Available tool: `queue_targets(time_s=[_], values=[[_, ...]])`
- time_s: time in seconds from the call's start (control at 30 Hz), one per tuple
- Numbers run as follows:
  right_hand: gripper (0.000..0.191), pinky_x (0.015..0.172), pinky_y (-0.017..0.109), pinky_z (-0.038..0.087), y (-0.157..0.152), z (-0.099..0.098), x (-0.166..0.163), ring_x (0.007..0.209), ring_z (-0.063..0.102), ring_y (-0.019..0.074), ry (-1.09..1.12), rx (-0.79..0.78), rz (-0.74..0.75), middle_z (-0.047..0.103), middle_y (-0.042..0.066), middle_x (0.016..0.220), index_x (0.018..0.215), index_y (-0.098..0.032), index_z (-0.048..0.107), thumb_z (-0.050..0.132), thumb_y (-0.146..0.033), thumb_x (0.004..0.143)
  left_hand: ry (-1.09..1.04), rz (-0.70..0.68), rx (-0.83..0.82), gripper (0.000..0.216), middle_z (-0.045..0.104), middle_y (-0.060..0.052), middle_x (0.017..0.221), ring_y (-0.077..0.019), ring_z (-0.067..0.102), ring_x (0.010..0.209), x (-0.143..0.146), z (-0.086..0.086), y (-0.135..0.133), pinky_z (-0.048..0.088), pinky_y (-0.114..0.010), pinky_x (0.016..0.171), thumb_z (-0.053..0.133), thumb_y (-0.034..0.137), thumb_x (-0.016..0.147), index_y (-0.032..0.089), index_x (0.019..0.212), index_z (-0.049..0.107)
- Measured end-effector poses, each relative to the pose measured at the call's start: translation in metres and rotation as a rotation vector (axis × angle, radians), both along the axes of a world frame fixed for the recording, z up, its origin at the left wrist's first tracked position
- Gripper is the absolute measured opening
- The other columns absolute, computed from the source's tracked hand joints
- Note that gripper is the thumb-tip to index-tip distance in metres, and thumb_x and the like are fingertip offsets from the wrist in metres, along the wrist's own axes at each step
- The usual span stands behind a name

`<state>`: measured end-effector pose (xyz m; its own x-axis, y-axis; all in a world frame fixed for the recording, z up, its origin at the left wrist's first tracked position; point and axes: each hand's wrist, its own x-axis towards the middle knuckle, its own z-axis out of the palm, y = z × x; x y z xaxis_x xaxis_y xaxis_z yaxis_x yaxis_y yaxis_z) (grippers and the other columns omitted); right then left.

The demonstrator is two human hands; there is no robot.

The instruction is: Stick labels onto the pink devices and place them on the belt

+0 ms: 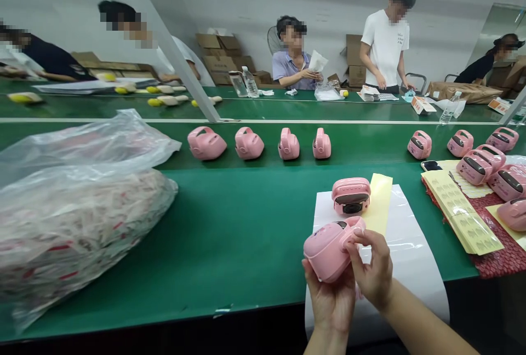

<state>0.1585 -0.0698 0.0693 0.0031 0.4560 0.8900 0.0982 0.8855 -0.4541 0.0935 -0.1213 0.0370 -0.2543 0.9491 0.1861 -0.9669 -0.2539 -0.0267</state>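
Note:
A pink portable speaker (329,253) with a carry handle is held tilted above the near edge of the green table. My left hand (332,300) cups it from below, fingers wrapped round its base. My right hand (372,267) is closed at its side, thumb and fingertips pinching by the handle joint; anything small between them is hidden. Just behind stands a second pink speaker (351,196), its dark front panel towards me. Under both lie a yellow backing strip (380,188) and a glossy white sheet (411,251) that curls over the table edge.
Clear plastic bags (86,234) bulge at the left. Several pink speakers (249,144) stand in a spaced row along the green belt (370,138). Yellow sticker sheets (462,212) lie on red bubble wrap (503,256) at the right, near more speakers. Other people work across the line.

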Motion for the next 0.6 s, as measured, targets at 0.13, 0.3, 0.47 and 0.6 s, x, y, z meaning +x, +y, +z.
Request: queue_targets(time_s=[0.13,0.3,0.47,0.6], values=[[0.056,0.063,0.029,0.053,0.010,0.007,0.011,0.083,0.065,0.0179,-0.193,0.249,-0.048,0.067,0.010,0.094,0.134,-0.016,0.032,0.054,-0.005,0.083,0.067,-0.004,0.090,0.049,0.059,-0.018,0.120,-0.0195,0.055,0.112,-0.002,0.005,0.001,0.038,-0.026,0.098,0.037,0.044,0.090,0.011,0.124,0.051],[0.061,0.066,0.029,0.047,0.018,0.020,0.027,0.085,0.067,0.0176,-0.460,0.376,-0.018,0.070,0.014,0.095,0.140,-0.005,0.017,0.046,-0.005,0.086,0.120,0.015,0.165,0.047,0.057,-0.015,0.123,-0.0195,0.050,0.117,-0.005,0.007,0.003,0.035,-0.028,0.101,0.034,0.043,0.091,0.014,0.122,0.053],[0.058,0.068,0.029,0.045,0.026,0.035,0.037,0.090,0.066,0.0166,-0.630,0.468,0.016,0.069,0.015,0.100,0.142,-0.002,0.009,0.033,-0.003,0.089,0.088,-0.006,0.159,0.050,0.056,-0.013,0.124,-0.0202,0.049,0.119,-0.005,0.002,0.002,0.033,-0.032,0.104,0.028,0.046,0.092,0.017,0.128,0.048],[0.058,0.064,0.030,0.042,0.027,0.044,0.038,0.091,0.066,0.0177,-0.656,0.473,-0.007,0.069,0.015,0.100,0.142,-0.004,0.008,0.031,-0.003,0.090,0.102,-0.031,0.169,0.054,0.054,-0.013,0.127,-0.0185,0.047,0.120,-0.005,0.000,0.001,0.031,-0.031,0.105,0.025,0.049,0.092,0.017,0.128,0.047]])
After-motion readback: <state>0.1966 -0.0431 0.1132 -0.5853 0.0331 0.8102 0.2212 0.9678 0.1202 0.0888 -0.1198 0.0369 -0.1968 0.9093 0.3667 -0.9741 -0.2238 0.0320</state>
